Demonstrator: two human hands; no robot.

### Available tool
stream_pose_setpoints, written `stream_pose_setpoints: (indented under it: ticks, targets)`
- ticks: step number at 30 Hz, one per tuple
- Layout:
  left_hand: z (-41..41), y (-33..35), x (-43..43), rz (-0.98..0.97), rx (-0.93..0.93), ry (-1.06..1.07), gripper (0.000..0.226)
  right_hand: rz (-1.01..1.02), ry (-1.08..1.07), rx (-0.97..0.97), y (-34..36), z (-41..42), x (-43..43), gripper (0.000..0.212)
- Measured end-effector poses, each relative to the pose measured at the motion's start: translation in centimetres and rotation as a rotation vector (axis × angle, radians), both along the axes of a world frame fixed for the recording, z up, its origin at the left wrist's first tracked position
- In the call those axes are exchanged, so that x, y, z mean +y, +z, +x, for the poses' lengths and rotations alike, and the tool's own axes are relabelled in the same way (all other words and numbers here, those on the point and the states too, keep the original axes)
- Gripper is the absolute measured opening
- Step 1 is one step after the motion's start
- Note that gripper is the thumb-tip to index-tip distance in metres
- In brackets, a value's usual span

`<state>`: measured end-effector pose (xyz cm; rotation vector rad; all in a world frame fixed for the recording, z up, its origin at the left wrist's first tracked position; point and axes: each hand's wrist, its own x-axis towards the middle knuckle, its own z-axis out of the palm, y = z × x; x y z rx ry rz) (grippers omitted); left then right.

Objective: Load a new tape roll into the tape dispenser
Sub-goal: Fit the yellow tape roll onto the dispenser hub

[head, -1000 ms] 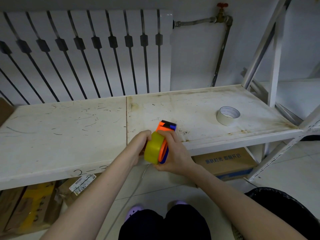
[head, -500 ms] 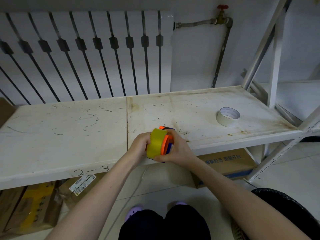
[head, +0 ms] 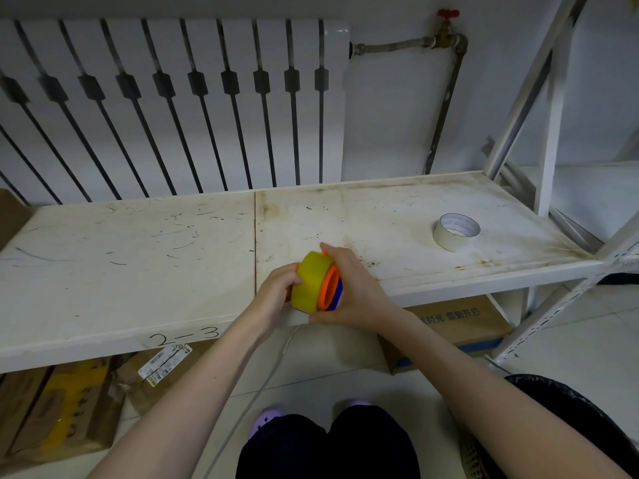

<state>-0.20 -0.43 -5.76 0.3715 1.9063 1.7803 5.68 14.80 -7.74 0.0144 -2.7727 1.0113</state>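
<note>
A yellow tape roll (head: pixel 309 281) sits against the orange and blue tape dispenser (head: pixel 332 288), both held in the air above the front edge of the white shelf (head: pixel 138 257). My left hand (head: pixel 278 288) grips the yellow roll from its left side. Cupped around the dispenser from the right and from behind is my right hand (head: pixel 349 288), which hides most of the dispenser's body. A second, white tape roll (head: pixel 456 231) lies flat on the shelf at the right, away from both hands.
A radiator (head: pixel 173 105) and a pipe (head: pixel 446 98) run along the wall behind the shelf. Cardboard boxes (head: pixel 460 326) stand under the shelf. The shelf's white upright (head: pixel 553 115) rises at the right. A black bin (head: pixel 581 426) is at lower right.
Both hands have turned and tilted the roll and dispenser, so the dispenser's orange front end that stuck up a second ago is hidden behind my right hand. The white roll has not moved.
</note>
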Motion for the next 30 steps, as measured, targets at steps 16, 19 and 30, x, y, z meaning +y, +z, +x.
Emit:
stream_pose_setpoints:
  ticks: [16, 19, 30]
  targets:
    - [0.5, 0.1, 0.6, -0.036, -0.036, 0.048, 0.027, -0.252, -0.053, -0.204, 0.9, -0.6, 0.2, 0.086]
    - [0.7, 0.8, 0.9, -0.113, -0.090, 0.146, 0.012, -0.005, -0.059, -0.153, 0.8, -0.4, -0.8, 0.111]
    - [1.1, 1.4, 1.2, -0.121, -0.071, 0.147, 0.018, -0.024, -0.094, -0.098, 1.1, -0.8, -0.3, 0.096]
